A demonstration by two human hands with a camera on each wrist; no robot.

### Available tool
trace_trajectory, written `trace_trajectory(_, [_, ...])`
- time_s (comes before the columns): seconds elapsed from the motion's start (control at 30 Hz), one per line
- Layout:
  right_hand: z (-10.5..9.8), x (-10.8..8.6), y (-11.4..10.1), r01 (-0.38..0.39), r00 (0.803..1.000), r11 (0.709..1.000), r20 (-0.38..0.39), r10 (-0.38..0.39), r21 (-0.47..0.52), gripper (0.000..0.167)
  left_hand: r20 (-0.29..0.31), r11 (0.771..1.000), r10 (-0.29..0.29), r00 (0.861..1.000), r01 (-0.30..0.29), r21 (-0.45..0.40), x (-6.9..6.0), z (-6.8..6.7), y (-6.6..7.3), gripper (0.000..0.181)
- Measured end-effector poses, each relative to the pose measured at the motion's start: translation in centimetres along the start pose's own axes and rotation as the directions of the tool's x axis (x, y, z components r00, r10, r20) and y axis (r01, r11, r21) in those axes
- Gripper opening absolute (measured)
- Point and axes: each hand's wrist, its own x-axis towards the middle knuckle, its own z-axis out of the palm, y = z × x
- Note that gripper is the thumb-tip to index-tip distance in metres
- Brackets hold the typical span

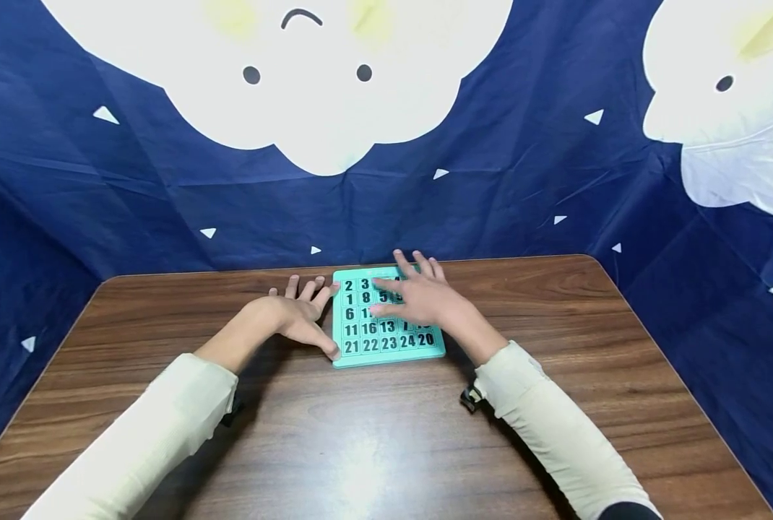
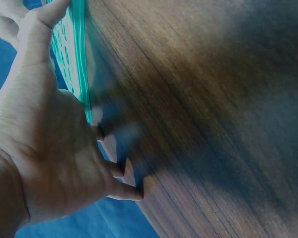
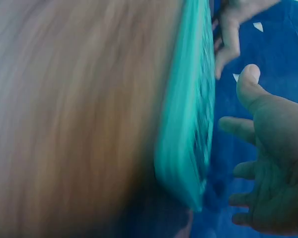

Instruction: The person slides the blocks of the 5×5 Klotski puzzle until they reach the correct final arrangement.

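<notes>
A teal number slide puzzle (image 1: 389, 345) lies flat near the table's far edge, its black-numbered tiles in rows; 21, 22, 23, 24 and 20 show along the bottom. My left hand (image 1: 292, 315) is at its left side with fingers spread, the thumb and index finger touching that edge. Over the upper right tiles reaches my right hand (image 1: 419, 295), fingers extended and holding nothing; several numbers are hidden under it. In the right wrist view, that hand (image 3: 280, 163) appears apart from the puzzle's surface (image 3: 184, 124), its thumb raised.
The brown wood-grain table (image 1: 360, 433) extends toward me and to both sides. Directly behind its far edge hangs a dark blue cloth (image 1: 282, 206) with white clouds and small triangles.
</notes>
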Motion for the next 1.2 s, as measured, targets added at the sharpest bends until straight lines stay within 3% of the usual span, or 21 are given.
trace_trajectory(0.1, [0.5,0.7,-0.7,0.022,0.999,1.0,0.028,-0.023,0.007,0.077,0.009,1.0,-0.006,1.0,0.006,0.01,0.1,0.0,0.0,0.148])
trace_trajectory(0.33, [-0.3,0.2,-0.5,-0.09,0.996,0.995,0.018,0.091,-0.047,0.074,0.0,1.0,-0.011,1.0,0.011,0.01,0.0,-0.1,0.1,0.149])
trace_trajectory(0.47, [0.0,0.9,-2.1,-0.034,0.999,0.997,-0.019,0.032,-0.074,0.079,-0.002,1.0,-0.011,1.0,0.011,0.01,0.1,0.0,0.1,0.149])
trace_trajectory(0.6, [0.8,2.0,-3.8,0.055,0.998,0.997,0.004,-0.055,-0.056,0.081,0.002,1.0,-0.013,1.0,0.013,0.011,0.1,0.0,0.0,0.148])
trace_trajectory(0.83, [0.7,1.6,-3.3,-0.06,0.998,0.99,-0.022,0.057,-0.126,0.075,0.004,1.0,-0.016,1.0,0.016,0.001,-0.1,0.0,0.0,0.148])
trace_trajectory(1.07, [1.3,0.6,-4.3,0.032,0.999,0.993,0.022,-0.03,-0.109,0.079,0.005,1.0,-0.018,1.0,0.018,0.008,0.0,0.0,-0.1,0.147])
trace_trajectory(1.2, [1.2,1.2,-5.1,-0.013,1.0,0.993,0.017,0.015,-0.115,0.08,0.005,1.0,-0.011,1.0,0.011,0.0,0.2,-0.1,-0.1,0.147])
